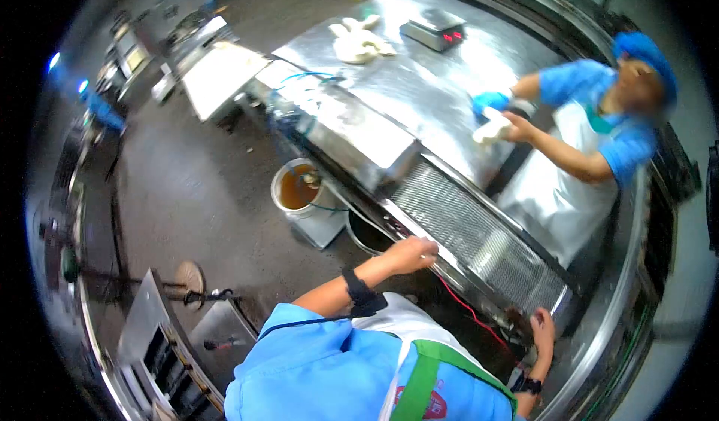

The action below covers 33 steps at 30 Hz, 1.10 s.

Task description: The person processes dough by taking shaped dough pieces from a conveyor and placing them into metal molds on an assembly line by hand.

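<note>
My left hand (412, 255) is at the near edge of a mesh conveyor belt (468, 223), its fingers curled together. A small pale spot shows at its fingertips, too small to name. My right hand (543, 333) is near the belt's right end, its fingers loosely bent and apart, with nothing visible in them. The metal belt runs diagonally from a steel-cased machine (352, 125) down to the right. A red cable (468, 310) hangs below the belt's near side, between my hands.
Across the belt, a person (592, 129) in a blue cap holds a white item (492, 127). A steel table (419, 84) carries pale pieces (359, 43) and a digital scale (434, 29). A bucket of brown liquid (298, 187) stands left of the machine. Metal panels (153, 324) are at lower left.
</note>
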### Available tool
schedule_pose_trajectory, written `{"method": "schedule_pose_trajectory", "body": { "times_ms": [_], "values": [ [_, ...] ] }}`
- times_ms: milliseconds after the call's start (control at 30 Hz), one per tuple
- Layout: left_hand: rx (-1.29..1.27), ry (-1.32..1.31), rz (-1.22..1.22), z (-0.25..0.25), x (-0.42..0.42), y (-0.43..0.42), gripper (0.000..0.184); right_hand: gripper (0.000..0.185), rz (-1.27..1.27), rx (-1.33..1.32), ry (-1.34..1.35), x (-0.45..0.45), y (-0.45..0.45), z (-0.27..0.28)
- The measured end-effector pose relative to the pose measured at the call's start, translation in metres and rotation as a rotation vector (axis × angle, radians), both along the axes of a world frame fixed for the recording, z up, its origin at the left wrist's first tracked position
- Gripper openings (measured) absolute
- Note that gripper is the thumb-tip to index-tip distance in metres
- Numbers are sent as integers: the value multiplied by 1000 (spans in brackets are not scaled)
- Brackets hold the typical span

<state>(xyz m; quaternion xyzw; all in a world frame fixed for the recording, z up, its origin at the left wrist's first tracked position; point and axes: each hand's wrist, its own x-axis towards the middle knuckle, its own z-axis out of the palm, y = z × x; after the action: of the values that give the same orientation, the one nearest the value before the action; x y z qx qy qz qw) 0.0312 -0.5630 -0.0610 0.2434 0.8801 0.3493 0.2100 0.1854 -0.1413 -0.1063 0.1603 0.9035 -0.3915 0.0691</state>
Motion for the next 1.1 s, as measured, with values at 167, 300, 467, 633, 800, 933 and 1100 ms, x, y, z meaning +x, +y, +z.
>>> {"method": "schedule_pose_trajectory", "body": {
  "times_ms": [167,300,467,633,800,933,1100],
  "values": [
    [52,31,17,7,-38,-1,28,38,33,53,-30,-40,-23,21],
    [49,-26,-34,30,-62,17,26,34,-61,85,-57,-47,-20,33],
    [52,-67,-115,32,-71,38,26,34,-162,86,-83,-26,-6,21],
    [63,-66,-149,33,-66,43,25,35,-165,43,-72,-7,-4,26],
    [46,8,-190,32,-71,41,25,35,-184,4,-111,-7,-11,34],
    [78,-14,-143,29,-60,29,24,32,-181,-14,-113,-5,-15,27],
    [32,-47,-112,24,-48,17,25,31,-151,-11,-119,-17,-22,35]
  ]
}}
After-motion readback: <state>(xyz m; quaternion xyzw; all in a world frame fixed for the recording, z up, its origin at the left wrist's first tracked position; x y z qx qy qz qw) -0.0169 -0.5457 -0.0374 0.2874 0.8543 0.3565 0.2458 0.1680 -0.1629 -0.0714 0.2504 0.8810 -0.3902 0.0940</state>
